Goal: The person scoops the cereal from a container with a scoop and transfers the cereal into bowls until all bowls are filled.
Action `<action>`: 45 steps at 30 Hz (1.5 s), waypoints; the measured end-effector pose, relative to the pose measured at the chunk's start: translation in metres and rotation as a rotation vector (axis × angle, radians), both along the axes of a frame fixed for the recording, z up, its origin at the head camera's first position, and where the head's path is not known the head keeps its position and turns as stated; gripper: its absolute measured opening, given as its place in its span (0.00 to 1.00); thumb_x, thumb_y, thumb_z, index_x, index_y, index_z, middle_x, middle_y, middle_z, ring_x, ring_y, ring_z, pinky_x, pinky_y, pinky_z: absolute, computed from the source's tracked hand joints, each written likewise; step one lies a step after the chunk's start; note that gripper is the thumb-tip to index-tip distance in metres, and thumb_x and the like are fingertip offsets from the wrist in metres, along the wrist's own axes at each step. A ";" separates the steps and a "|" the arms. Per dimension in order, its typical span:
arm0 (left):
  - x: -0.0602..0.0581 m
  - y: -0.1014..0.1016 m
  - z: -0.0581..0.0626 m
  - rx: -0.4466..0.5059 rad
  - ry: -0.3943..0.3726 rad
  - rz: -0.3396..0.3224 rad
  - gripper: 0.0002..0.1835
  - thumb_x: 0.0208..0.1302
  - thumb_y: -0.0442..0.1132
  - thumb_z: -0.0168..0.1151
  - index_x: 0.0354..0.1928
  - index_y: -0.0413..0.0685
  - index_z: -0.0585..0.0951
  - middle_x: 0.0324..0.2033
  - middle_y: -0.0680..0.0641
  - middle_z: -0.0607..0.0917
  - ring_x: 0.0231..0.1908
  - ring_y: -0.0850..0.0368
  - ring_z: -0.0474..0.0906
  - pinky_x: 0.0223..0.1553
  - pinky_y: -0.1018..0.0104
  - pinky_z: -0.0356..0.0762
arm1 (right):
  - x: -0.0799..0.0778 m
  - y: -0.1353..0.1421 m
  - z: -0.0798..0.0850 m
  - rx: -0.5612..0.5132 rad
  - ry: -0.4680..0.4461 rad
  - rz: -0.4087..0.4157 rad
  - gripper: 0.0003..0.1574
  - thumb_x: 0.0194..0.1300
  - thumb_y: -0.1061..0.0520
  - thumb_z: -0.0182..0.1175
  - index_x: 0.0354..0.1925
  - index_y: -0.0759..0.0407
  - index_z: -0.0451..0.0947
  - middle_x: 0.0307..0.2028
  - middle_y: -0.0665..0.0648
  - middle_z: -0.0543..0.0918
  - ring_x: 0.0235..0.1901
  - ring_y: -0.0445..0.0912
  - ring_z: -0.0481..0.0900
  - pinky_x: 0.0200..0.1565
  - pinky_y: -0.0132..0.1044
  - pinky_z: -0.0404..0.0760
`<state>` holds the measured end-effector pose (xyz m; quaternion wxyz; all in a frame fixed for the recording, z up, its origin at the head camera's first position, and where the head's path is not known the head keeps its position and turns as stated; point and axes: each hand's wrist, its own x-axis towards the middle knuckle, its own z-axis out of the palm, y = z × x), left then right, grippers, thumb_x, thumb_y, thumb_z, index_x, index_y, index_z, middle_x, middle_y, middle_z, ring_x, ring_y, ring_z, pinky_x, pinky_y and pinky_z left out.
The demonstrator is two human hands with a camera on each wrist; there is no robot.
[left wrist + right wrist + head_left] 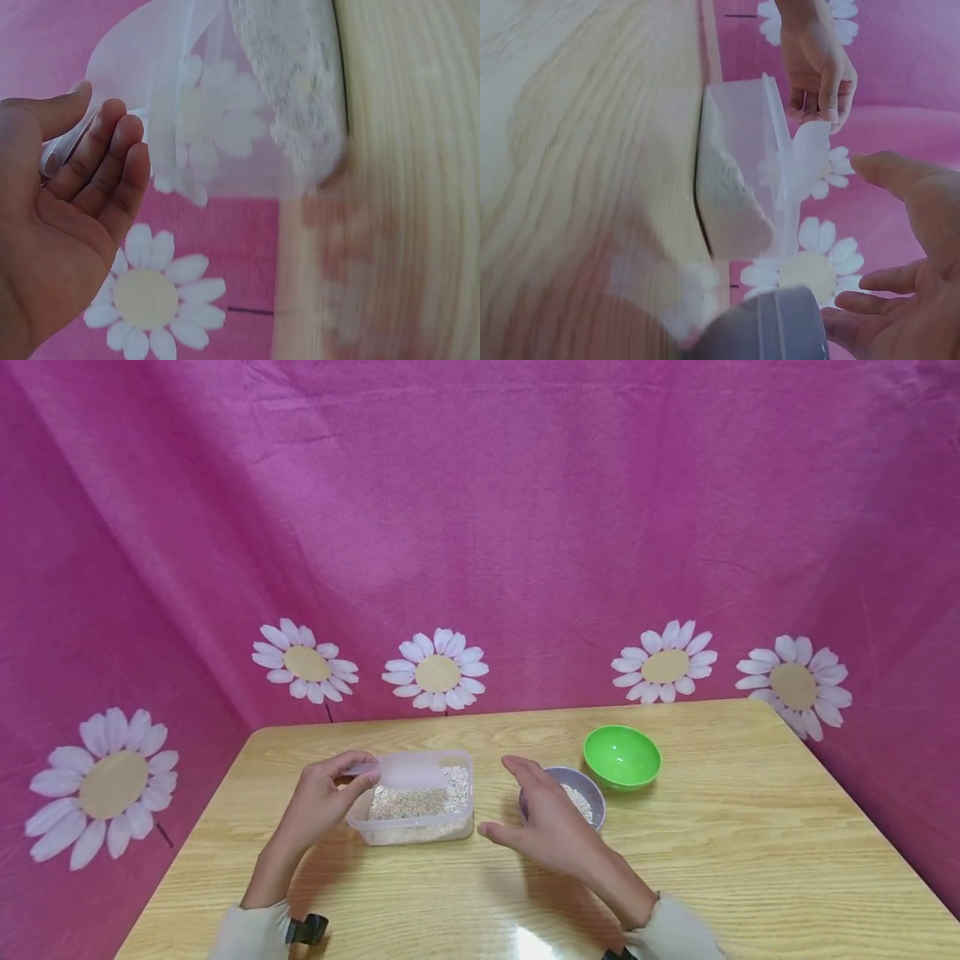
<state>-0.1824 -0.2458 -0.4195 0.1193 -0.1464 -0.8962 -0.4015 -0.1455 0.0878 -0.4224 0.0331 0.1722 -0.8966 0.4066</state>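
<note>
My left hand (322, 797) pinches the handle of a translucent white scoop (412, 772) between thumb and fingers. The scoop is above a clear plastic container (411, 835) that holds pale oat-like flakes (457, 787). In the left wrist view the scoop's handle (69, 144) lies between thumb and fingers. My right hand (551, 827), thumb and fingers spread apart, is beside a greyish-purple bowl (597, 797) and hides part of it. Some flakes lie in that bowl. The right wrist view shows the fingers near the bowl's rim (769, 330); whether they touch it, I cannot tell.
Behind the purple bowl and to its right stands a bright green bowl (622, 758) with no contents visible. Everything rests on a light wood table (750, 860). A pink curtain (525, 527) with white daisies hangs behind the table and along its sides.
</note>
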 end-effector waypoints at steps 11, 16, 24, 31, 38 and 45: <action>0.008 -0.035 -0.005 -0.096 0.087 0.053 0.10 0.68 0.30 0.73 0.49 0.41 0.89 0.41 0.44 0.94 0.40 0.66 0.87 0.42 0.69 0.86 | -0.002 -0.030 -0.010 -0.019 -0.016 0.064 0.59 0.59 0.47 0.81 0.79 0.66 0.64 0.77 0.65 0.71 0.75 0.63 0.71 0.74 0.61 0.71; 0.007 -0.045 -0.005 -0.142 0.130 0.021 0.09 0.67 0.29 0.73 0.48 0.41 0.88 0.38 0.46 0.94 0.38 0.69 0.86 0.39 0.69 0.85 | -0.004 -0.037 -0.014 -0.013 -0.022 0.088 0.60 0.60 0.46 0.80 0.79 0.67 0.63 0.77 0.67 0.70 0.75 0.64 0.71 0.75 0.61 0.70; -0.004 -0.044 0.016 -0.252 0.075 -0.081 0.05 0.71 0.34 0.71 0.46 0.44 0.89 0.37 0.52 0.93 0.36 0.63 0.87 0.38 0.66 0.84 | -0.008 -0.045 -0.018 -0.030 -0.033 0.090 0.61 0.61 0.45 0.78 0.79 0.69 0.62 0.78 0.68 0.67 0.76 0.66 0.68 0.76 0.63 0.69; -0.011 -0.039 0.023 -0.324 0.021 -0.146 0.05 0.71 0.36 0.72 0.46 0.46 0.90 0.36 0.55 0.91 0.35 0.67 0.82 0.41 0.67 0.83 | -0.011 -0.051 -0.023 -0.026 -0.041 0.063 0.60 0.63 0.46 0.78 0.80 0.71 0.60 0.78 0.69 0.66 0.77 0.66 0.67 0.77 0.61 0.67; -0.012 -0.030 0.014 -0.302 -0.033 -0.205 0.05 0.71 0.34 0.71 0.45 0.42 0.89 0.35 0.51 0.90 0.32 0.68 0.76 0.37 0.69 0.79 | -0.012 -0.053 -0.028 -0.026 -0.067 0.043 0.60 0.65 0.47 0.76 0.80 0.72 0.58 0.78 0.69 0.67 0.78 0.65 0.66 0.79 0.60 0.64; -0.009 -0.014 0.006 -0.237 -0.077 -0.239 0.07 0.72 0.35 0.71 0.47 0.40 0.89 0.35 0.51 0.90 0.31 0.68 0.76 0.35 0.70 0.78 | -0.014 -0.054 -0.031 -0.028 -0.063 0.044 0.57 0.68 0.49 0.74 0.80 0.73 0.58 0.75 0.69 0.71 0.76 0.64 0.69 0.78 0.58 0.66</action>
